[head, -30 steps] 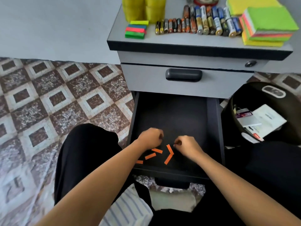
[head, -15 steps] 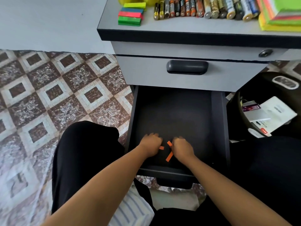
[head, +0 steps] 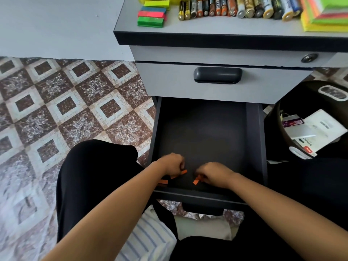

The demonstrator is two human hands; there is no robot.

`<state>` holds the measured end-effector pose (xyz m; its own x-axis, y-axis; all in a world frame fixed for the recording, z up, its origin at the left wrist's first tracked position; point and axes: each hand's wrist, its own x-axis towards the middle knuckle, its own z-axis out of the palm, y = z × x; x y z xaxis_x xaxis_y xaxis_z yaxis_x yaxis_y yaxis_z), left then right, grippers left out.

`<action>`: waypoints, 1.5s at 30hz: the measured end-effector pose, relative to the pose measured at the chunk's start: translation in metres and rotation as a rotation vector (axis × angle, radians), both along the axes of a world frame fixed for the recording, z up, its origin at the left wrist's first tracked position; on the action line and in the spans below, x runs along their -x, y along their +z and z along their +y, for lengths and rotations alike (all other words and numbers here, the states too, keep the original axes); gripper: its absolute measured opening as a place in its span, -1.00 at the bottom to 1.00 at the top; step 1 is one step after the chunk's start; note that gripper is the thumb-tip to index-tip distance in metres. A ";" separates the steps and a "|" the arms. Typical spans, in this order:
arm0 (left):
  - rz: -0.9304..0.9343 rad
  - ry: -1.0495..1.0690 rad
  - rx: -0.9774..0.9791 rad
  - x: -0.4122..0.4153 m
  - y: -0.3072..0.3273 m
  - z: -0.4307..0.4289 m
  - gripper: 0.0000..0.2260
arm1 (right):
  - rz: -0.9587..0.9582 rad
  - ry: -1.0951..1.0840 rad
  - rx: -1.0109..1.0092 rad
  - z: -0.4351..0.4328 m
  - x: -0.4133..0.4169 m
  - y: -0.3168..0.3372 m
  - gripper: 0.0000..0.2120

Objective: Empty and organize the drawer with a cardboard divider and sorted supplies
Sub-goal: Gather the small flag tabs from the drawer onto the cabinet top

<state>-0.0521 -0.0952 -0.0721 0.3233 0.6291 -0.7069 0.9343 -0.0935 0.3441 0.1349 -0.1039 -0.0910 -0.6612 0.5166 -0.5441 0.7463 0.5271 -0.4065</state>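
The dark lower drawer [head: 256, 140] stands pulled out, bare except for a few small orange paper strips near its front. My left hand [head: 174, 163] is curled over an orange strip [head: 184, 172] at the front left. Another orange strip [head: 163, 182] lies beside my left wrist. My right hand [head: 214, 174] pinches an orange strip [head: 196, 180] against the drawer floor. No cardboard divider is in view.
On the cabinet top [head: 130, 19] lie stacked coloured sticky flags [head: 151, 16], a row of batteries [head: 237, 8] and bright note pads [head: 323, 14]. The upper drawer with its handle [head: 217, 75] is closed. A dark bin [head: 276, 117] with paper boxes stands at the right. Patterned floor lies left.
Both hands have drawn closer over the orange strips, and fewer strips lie loose. My view has tilted down towards the drawer.
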 end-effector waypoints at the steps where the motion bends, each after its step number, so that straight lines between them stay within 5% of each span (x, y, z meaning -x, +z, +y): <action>1: 0.031 -0.024 -0.002 0.000 -0.001 -0.003 -0.84 | -0.004 0.030 -0.007 -0.003 0.001 -0.001 -0.76; 7: 0.207 -0.211 -0.129 0.001 -0.006 -0.015 -0.78 | 0.013 0.058 -0.144 -0.009 0.000 -0.006 -0.75; 14: 0.168 -0.179 -0.146 0.001 -0.011 -0.018 -0.74 | -0.042 0.030 -0.157 -0.011 0.004 -0.005 -0.78; 22: -0.147 0.302 -0.170 0.010 0.012 -0.002 -0.87 | 0.198 -0.409 0.137 -0.014 0.030 -0.005 -0.85; 30: -0.398 0.688 -0.292 0.031 0.039 0.009 -0.91 | 0.244 -0.263 0.225 -0.010 0.093 0.001 -0.86; 45: -0.481 0.822 -0.249 0.042 0.048 0.009 -0.84 | 0.047 -0.197 0.195 -0.013 0.124 0.001 -0.76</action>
